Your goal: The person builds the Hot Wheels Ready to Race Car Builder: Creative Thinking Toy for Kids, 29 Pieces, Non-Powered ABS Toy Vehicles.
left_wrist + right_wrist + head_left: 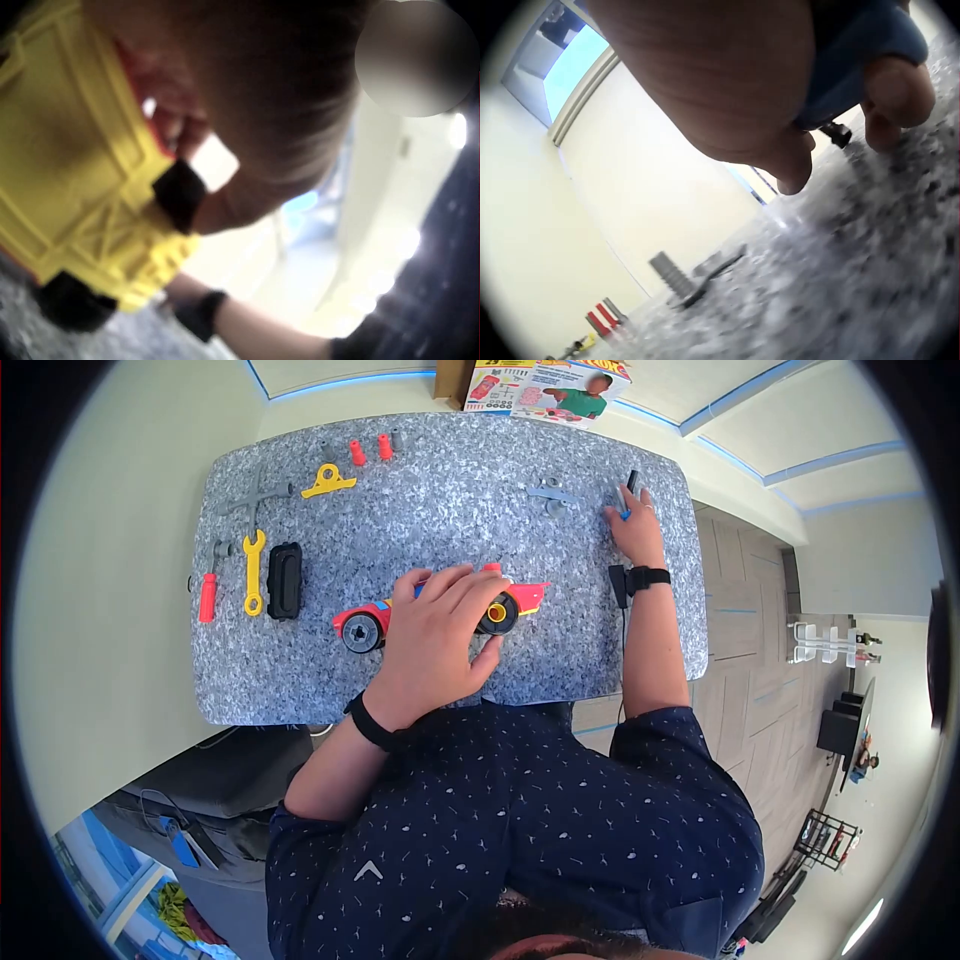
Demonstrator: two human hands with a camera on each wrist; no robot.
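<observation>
My left hand (435, 635) lies over a red toy car (535, 596) near the front edge of the table, its fingers and thumb gripping the body. The left wrist view shows the car's yellow underside (67, 127) and black wheels. At the back right, my right hand (637, 535) is around a blue tool (626, 515) with a dark end. In the right wrist view the fingers and thumb hold the blue tool (862, 56) low over the tabletop; its dark metal tip (837, 134) points down. Much of it is hidden by the hand.
A grey part (550, 494) lies left of my right hand. On the left are a yellow wrench (253, 572), black tray (285, 580), red screwdriver (208, 597), grey cross-shaped tool (256, 502) and yellow piece (328, 481). Red pegs (385, 447) and a box (560, 390) are at the back.
</observation>
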